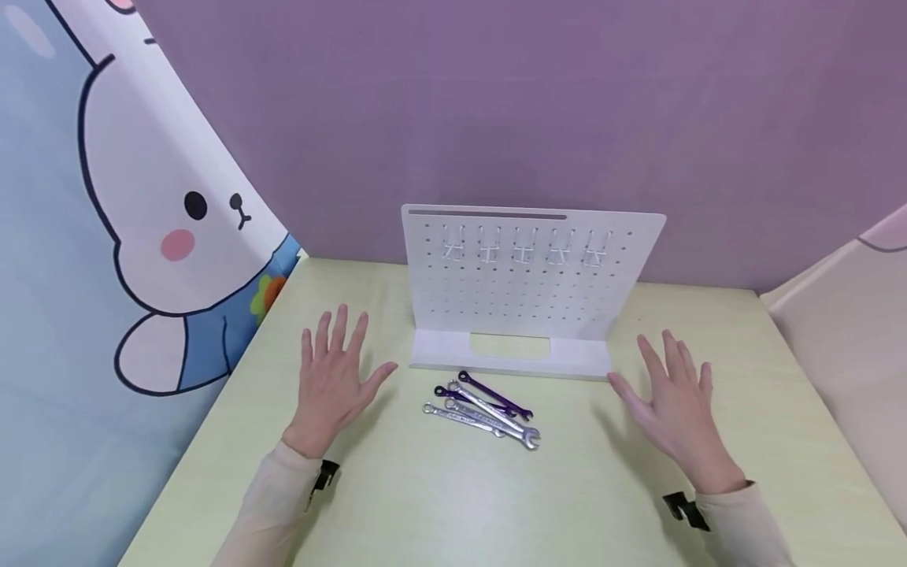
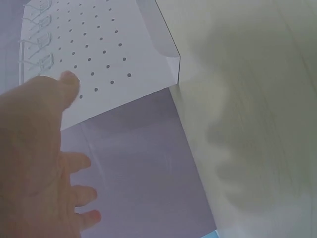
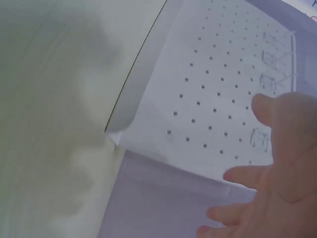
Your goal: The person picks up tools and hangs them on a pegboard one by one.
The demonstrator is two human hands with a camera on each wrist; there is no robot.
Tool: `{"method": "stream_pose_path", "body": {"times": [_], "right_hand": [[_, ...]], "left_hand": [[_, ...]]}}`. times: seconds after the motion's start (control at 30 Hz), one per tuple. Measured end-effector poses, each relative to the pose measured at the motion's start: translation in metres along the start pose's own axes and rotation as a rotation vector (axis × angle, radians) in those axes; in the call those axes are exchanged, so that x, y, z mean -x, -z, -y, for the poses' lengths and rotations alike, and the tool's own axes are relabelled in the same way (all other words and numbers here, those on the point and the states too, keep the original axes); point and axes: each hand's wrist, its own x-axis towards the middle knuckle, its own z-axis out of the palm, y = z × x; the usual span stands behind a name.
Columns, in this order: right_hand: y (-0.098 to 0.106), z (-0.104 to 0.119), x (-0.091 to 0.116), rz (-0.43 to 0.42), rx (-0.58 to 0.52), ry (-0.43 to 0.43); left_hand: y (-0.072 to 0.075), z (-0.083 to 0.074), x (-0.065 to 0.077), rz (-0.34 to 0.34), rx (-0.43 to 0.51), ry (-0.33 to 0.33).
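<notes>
Several combination wrenches (image 1: pixel 489 411), some silver and some dark purple, lie in a loose pile in front of a white pegboard stand (image 1: pixel 524 299). Clear hooks (image 1: pixel 523 246) hang in a row along the upper part of the board. To the left of the pile my left hand (image 1: pixel 331 390) hovers over the table, palm down, fingers spread and holding nothing. My right hand (image 1: pixel 676 405) is held the same way on the other side, its thumb near the stand's right front corner. Both wrist views show the pegboard beyond the spread fingers, with no wrenches in sight.
The pale wood-grain table (image 1: pixel 453 504) ends at a purple curtain (image 1: pixel 524 118) behind the stand. A cartoon-printed cloth (image 1: pixel 163 260) hangs along the left side, and a light cloth (image 1: pixel 850 315) on the right. The stand's base has a rectangular cutout.
</notes>
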Motion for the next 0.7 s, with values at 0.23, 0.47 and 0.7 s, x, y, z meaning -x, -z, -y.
{"method": "stream_pose_path", "body": {"times": [0.23, 0.47, 0.7], "right_hand": [[-0.010, 0.014, -0.005, -0.114, -0.144, 0.076], [-0.014, 0.039, -0.012, 0.079, -0.489, -0.002], [-0.028, 0.060, -0.019, 0.211, -0.608, -0.044]], "left_hand": [[-0.005, -0.002, -0.008, 0.018, 0.042, 0.002], [-0.009, -0.018, -0.024, 0.049, 0.187, -0.003], [-0.016, -0.039, -0.043, -0.019, 0.295, -0.016]]}}
